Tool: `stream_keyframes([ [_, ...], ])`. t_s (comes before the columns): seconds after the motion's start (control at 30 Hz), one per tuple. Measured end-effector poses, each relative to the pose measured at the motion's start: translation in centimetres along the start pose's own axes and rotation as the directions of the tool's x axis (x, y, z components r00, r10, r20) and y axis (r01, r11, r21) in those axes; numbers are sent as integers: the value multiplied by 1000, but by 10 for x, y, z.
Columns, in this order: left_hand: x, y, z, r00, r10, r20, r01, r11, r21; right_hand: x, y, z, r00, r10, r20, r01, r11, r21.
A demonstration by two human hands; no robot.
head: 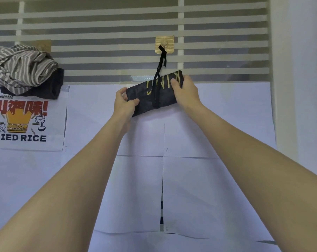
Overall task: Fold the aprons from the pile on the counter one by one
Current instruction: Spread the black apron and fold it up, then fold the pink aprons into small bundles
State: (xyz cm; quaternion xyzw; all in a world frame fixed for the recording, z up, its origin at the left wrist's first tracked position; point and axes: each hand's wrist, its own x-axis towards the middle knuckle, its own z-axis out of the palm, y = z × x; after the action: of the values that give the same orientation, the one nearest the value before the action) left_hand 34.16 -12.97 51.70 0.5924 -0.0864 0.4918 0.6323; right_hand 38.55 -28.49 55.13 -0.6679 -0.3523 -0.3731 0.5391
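You have both arms stretched out toward 12 o'clock, holding a folded black apron with yellow lettering up against the wall just under the striped window blind. Your left hand grips the apron's 9 o'clock end, thumb curled over the front and fingers tucked behind. Your right hand pinches the 3 o'clock end, thumb lying on the letters and fingers wrapped around the edge. A black strap runs from around the bundle's middle up toward 12 o'clock to a gold adhesive hook on the blind; it seems looped over the hook, though the blur makes that hard to confirm. At 10 o'clock, 2 more aprons hang bunched together, a grey striped apron over a dark apron, above a "FRIED RICE" poster. White paper sheets cover the wall below.
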Motion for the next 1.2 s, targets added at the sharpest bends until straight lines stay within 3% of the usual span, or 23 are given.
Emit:
stream_keyframes([
  [0.17, -3, 4, 7, 991, 133, 22, -134, 980, 143, -3, 6, 4, 994, 41, -102, -55, 989, -134],
  [0.3, 1, 3, 12, 974, 217, 63, -225, 903, 366, -8, 15, 9, 977, 96, -192, -145, 954, -261],
  [0.4, 3, 1, 10, 971, 214, 106, -238, 842, 484, -13, 20, 9, 982, -28, -188, -68, 871, -487],
  [0.5, 0, 3, 7, 974, 190, 124, -226, 823, 521, -15, 21, 7, 968, -137, -208, -13, 806, -592],
  [0.63, -8, 8, 7, 984, 153, 94, -179, 822, 540, -19, 17, 3, 962, -175, -210, 6, 782, -624],
  [0.83, -17, 22, 7, 992, 123, 41, -124, 819, 560, -20, 6, -2, 964, -148, -222, -2, 829, -559],
  [0.97, -22, 25, 3, 986, 165, 16, -141, 786, 602, -23, -3, -8, 959, -169, -229, -15, 773, -635],
  [1.03, -29, 27, 2, 961, 275, 32, -225, 710, 668, -28, -12, -10, 943, -280, -180, 98, 748, -656],
  [1.13, -49, 24, 2, 895, 424, 139, -393, 601, 696, -50, -30, 0, 870, -492, -21, 399, 730, -555],
  [1.2, -74, 7, -8, 864, 453, 220, -461, 539, 705, -89, -31, 21, 860, -495, 124, 493, 744, -450],
])
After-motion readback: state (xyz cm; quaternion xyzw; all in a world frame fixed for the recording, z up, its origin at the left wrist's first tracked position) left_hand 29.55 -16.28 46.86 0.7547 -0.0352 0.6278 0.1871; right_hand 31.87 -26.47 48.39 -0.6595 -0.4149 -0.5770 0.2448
